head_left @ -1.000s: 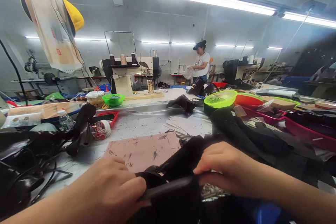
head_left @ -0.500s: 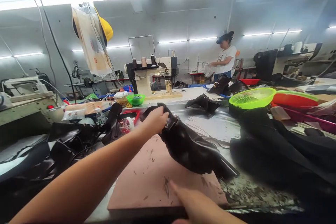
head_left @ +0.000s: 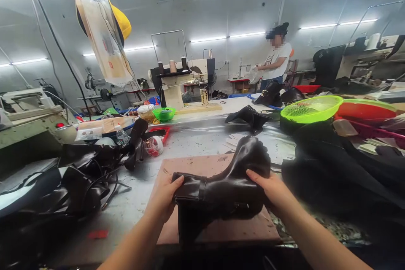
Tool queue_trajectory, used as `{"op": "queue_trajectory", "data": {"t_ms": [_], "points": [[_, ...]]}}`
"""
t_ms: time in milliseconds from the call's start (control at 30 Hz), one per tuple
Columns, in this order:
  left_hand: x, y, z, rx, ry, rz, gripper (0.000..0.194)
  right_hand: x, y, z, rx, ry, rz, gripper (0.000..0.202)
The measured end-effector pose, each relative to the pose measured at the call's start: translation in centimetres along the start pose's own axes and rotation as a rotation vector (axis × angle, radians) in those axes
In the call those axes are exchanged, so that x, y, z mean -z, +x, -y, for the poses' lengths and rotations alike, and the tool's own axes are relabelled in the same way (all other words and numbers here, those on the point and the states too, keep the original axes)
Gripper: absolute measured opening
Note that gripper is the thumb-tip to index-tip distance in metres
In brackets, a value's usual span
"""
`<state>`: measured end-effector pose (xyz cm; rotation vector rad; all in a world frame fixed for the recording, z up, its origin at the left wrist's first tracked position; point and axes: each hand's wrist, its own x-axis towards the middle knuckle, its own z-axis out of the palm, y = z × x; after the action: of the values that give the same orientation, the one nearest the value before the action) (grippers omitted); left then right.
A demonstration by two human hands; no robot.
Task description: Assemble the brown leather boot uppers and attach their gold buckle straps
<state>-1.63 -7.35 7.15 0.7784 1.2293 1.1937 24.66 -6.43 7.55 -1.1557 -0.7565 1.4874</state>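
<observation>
A shiny dark brown boot upper (head_left: pixel 223 192) lies sideways across my hands, just above the pinkish board (head_left: pixel 190 162). My left hand (head_left: pixel 166 192) grips its narrow shaft end, thumb on top, near a strap sewn round it. At the wider, scalloped foot end my right hand (head_left: pixel 272 190) holds on, thumb pressed on the leather and the other fingers hidden behind. A dark flap hangs below the shaft beside my left hand.
Dark leather pieces (head_left: pixel 82 177) are heaped at left. Another dark upper (head_left: pixel 249 118) lies beyond the board, near a green mesh basket (head_left: pixel 311 109). Black cloth (head_left: pixel 335 177) covers the right side. A sewing machine (head_left: pixel 180 84) stands at the back; a person (head_left: pixel 275 61) works farther off.
The boot upper has turned from hanging in my left hand to lying level across both hands. My right hand has come up from the board and taken its foot end.
</observation>
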Motion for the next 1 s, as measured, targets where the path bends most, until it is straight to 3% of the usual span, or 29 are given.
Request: {"op": "queue_trajectory", "data": {"t_ms": [100, 200, 300, 400, 500, 567, 700, 767, 867, 1000], "points": [[1.8, -0.3, 2.6, 0.059, -0.051, -0.002, 0.029, 1.2, 2.0, -2.0, -0.02, 0.064, 0.151, 0.032], [3.1, -0.5, 4.2, 0.023, 0.001, 0.088, 0.035, 2.3, 4.7, -4.0, 0.161, -0.278, 0.079, 0.037], [3.4, -0.1, 5.0, -0.192, 0.404, 0.103, 0.023, 1.9, 7.2, -5.1, 0.287, -0.655, 0.035, 0.031], [3.1, 0.9, 5.9, -0.436, 0.877, 0.111, 0.029, 0.1, 9.1, -5.3, 0.334, -0.728, 0.084, 0.028], [2.9, 2.1, 7.1, -0.524, 1.084, 0.055, 0.042, -1.6, 10.1, -5.2, 0.391, -0.772, 0.121, 0.032], [2.9, 2.6, 7.7, -0.549, 1.2, 0.106, 0.047, -2.3, 10.3, -5.3, 0.411, -0.785, 0.118, 0.034], [2.8, 2.9, 7.7, -0.586, 1.605, 0.324, 0.048, -3.1, 10.2, -5.5, 0.377, -0.76, 0.119, 0.038], [2.6, 2.7, 7.2, -0.608, 1.736, 0.372, 0.047, -3.5, 10.1, -5.4, 0.358, -0.739, 0.128, 0.038], [2.2, 2.5, 6.7, -0.599, 1.817, 0.397, 0.048, -3.7, 10.4, -4.9, 0.345, -0.715, 0.136, 0.042], [2.0, 2.8, 6.5, -0.561, 1.751, 0.407, 0.051, -2.6, 11.5, -4.3, 0.315, -0.701, 0.091, 0.044]]}}
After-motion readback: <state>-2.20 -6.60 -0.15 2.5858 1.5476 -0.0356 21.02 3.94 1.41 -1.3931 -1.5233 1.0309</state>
